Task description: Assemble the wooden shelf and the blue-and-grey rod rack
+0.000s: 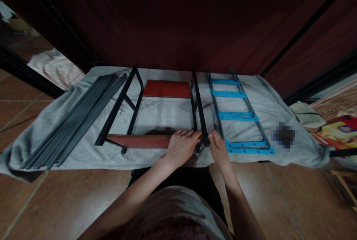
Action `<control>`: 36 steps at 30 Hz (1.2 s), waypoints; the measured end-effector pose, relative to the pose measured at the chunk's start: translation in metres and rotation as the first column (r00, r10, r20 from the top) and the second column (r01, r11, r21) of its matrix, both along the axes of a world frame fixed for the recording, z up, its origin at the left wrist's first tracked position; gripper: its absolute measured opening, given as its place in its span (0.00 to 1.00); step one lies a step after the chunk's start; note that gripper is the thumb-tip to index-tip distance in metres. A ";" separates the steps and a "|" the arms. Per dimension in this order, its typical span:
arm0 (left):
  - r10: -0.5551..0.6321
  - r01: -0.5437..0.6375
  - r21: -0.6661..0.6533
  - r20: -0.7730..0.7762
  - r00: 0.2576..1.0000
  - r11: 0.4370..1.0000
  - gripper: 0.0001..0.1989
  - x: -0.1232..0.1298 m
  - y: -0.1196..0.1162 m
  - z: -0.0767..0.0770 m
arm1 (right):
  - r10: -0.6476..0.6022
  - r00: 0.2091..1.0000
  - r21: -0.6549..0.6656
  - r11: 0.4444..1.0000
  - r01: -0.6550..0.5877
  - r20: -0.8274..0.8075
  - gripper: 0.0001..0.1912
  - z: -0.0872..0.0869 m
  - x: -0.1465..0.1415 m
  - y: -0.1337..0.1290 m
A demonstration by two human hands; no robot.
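My left hand (182, 143) is closed over the right end of a reddish-brown board (142, 141), close to a black metal frame (200, 109). The thumb side reaches toward the frame's near end; what lies under the palm is hidden. On the outer side of that same end, my right hand (218, 147) has its fingers bent against the black metal, thumb up. A second black frame (119, 106) stands at the board's left end. Farther back, an orange-red board (167, 88) spans between the two frames.
Several grey metal tubes (80, 121) lie bundled at the left on a grey blanket (164, 113). At the right is a rack of grey rods with blue crosspieces (237, 116). A dark red panel (178, 24) rises behind. A blurred dark object (285, 136) sits farther right.
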State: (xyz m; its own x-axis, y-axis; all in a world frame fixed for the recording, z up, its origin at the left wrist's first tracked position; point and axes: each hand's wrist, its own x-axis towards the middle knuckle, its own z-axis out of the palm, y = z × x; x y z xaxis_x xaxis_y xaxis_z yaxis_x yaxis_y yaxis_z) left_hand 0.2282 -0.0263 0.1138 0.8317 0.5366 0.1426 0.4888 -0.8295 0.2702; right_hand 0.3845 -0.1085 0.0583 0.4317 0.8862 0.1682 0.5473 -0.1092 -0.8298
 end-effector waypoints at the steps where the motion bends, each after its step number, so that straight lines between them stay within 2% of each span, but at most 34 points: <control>1: 0.001 -0.001 0.002 0.000 1.000 1.000 0.13 0.000 0.000 0.000 | -0.005 1.000 -0.011 1.000 0.005 -0.008 0.18 0.001 0.000 0.000; 6: -0.008 0.008 0.003 -0.006 1.000 1.000 0.13 -0.001 0.001 0.000 | 0.007 0.997 -0.025 1.000 -0.009 -0.070 0.16 -0.004 -0.002 -0.006; 10: -0.011 0.011 -0.007 0.000 1.000 1.000 0.13 -0.001 0.002 0.000 | 0.016 0.995 -0.008 1.000 -0.017 -0.097 0.14 -0.022 0.002 -0.015; 14: -0.018 0.018 -0.017 -0.004 1.000 1.000 0.13 -0.001 0.003 -0.001 | 0.007 1.000 -0.063 0.998 -0.006 0.021 0.11 -0.048 0.011 -0.023; 19: -0.026 0.025 -0.029 -0.028 0.999 0.999 0.14 -0.004 0.004 0.000 | 0.131 0.973 -0.224 0.971 -0.087 0.192 0.14 -0.078 0.013 -0.030; 22: -0.020 0.019 -0.019 -0.066 0.998 1.000 0.15 -0.008 0.004 0.002 | 0.153 0.955 -0.301 0.951 -0.073 0.252 0.16 -0.088 0.010 -0.028; 26: 0.015 -0.016 -0.006 -0.129 0.991 1.000 0.15 -0.013 0.008 0.003 | 0.182 0.933 -0.394 0.918 -0.048 0.311 0.16 -0.092 0.011 -0.018; 30: 0.018 -0.025 -0.046 -0.150 0.988 0.999 0.17 -0.016 0.014 0.004 | 0.260 0.912 -0.436 0.894 -0.103 0.318 0.19 -0.090 0.019 -0.005; 33: 0.022 -0.032 -0.070 -0.144 0.989 0.997 0.23 -0.014 0.012 0.008 | 0.332 0.888 -0.476 0.866 -0.153 0.318 0.20 -0.085 0.022 -0.001; 36: -0.019 0.008 -0.083 -0.137 0.990 0.996 0.33 -0.008 0.007 0.015 | 0.350 0.874 -0.513 0.847 -0.140 0.338 0.19 -0.079 0.019 -0.001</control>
State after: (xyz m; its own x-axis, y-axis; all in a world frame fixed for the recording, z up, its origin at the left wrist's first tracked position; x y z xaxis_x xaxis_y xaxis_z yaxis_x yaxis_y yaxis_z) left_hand 0.2197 -0.0196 0.1285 0.8476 0.5303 -0.0182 0.5150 -0.8140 0.2686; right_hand 0.4040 -0.1094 -0.0202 0.1743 0.9688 -0.1764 0.8801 -0.2336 -0.4133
